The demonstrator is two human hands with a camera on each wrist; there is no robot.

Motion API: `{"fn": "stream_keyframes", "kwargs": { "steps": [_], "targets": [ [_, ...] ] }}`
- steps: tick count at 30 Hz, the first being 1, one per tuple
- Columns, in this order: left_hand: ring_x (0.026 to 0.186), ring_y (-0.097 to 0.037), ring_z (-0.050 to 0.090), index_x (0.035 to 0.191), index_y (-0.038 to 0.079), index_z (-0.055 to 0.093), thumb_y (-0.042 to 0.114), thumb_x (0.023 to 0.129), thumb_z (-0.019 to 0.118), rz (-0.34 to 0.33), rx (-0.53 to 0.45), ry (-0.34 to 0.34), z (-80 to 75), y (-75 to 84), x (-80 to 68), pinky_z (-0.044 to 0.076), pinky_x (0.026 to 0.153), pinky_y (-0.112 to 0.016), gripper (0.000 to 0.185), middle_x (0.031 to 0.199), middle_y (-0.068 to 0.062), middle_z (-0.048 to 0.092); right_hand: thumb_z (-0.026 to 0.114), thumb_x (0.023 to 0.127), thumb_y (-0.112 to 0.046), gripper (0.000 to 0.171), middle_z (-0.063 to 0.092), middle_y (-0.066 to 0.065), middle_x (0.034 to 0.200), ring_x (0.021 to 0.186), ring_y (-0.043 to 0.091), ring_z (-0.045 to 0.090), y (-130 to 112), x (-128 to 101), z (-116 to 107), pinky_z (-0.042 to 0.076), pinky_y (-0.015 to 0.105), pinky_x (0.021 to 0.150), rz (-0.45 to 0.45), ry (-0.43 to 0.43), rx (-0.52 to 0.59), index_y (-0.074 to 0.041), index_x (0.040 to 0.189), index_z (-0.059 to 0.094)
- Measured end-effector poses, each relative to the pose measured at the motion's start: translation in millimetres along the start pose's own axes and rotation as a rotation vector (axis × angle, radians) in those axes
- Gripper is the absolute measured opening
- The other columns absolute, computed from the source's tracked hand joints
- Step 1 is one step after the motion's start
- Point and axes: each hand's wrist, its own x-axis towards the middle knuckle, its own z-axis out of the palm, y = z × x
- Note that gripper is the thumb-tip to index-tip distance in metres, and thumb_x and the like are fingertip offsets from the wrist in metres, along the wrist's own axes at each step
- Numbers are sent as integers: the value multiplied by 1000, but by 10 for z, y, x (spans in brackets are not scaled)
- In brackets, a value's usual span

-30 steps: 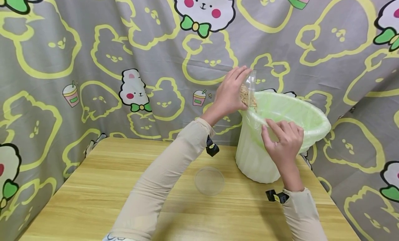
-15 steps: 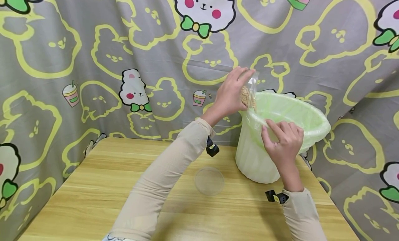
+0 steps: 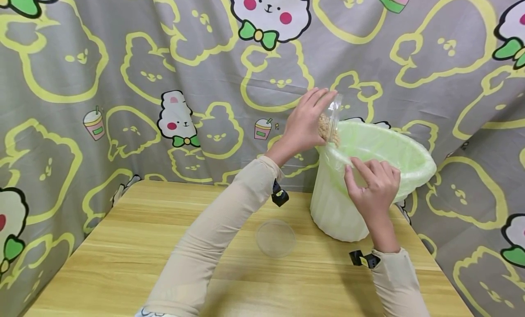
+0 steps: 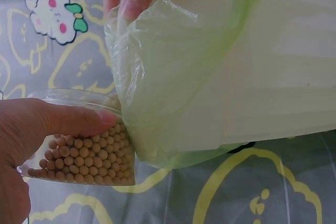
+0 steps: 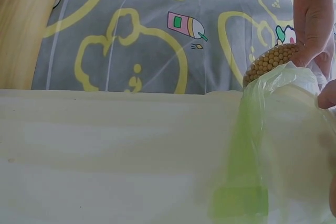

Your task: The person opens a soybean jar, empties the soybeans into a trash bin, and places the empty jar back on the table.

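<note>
My left hand (image 3: pixel 305 121) grips a clear plastic jar (image 3: pixel 333 111), tipped on its side with its mouth toward the trash can (image 3: pixel 334 205). Small round tan balls (image 4: pixel 86 161) fill the jar's lower side, and some lie at its mouth in the head view. The jar's mouth is right at the can's rim, partly hidden behind the liner in the left wrist view. A pale green trash bag (image 3: pixel 381 146) lines the white can and folds over its rim. With thumb and fingers, my right hand (image 3: pixel 373 184) holds the bag-covered near rim.
A clear round lid (image 3: pixel 275 238) lies flat on the wooden table (image 3: pixel 164 244), left of the can. A grey patterned curtain (image 3: pixel 205 80) hangs close behind the table and at both sides.
The jar in my left hand has shifted slightly right and turned a little, and the balls at its mouth have moved. My right hand stays at the rim.
</note>
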Motion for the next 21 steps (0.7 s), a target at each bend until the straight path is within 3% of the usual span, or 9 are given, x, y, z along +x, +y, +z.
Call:
{"fn": "stream_keyframes", "kwargs": {
  "steps": [21],
  "targets": [
    [157, -21, 21, 160, 23, 34, 24, 69, 92, 43, 20, 30, 15, 32, -21, 15, 128, -25, 108, 165, 0, 33, 69, 87, -24, 23, 63, 19, 68, 66, 39, 49, -4, -7, 8, 34, 56, 76, 6, 12, 11, -5, 92, 82]
  ]
}}
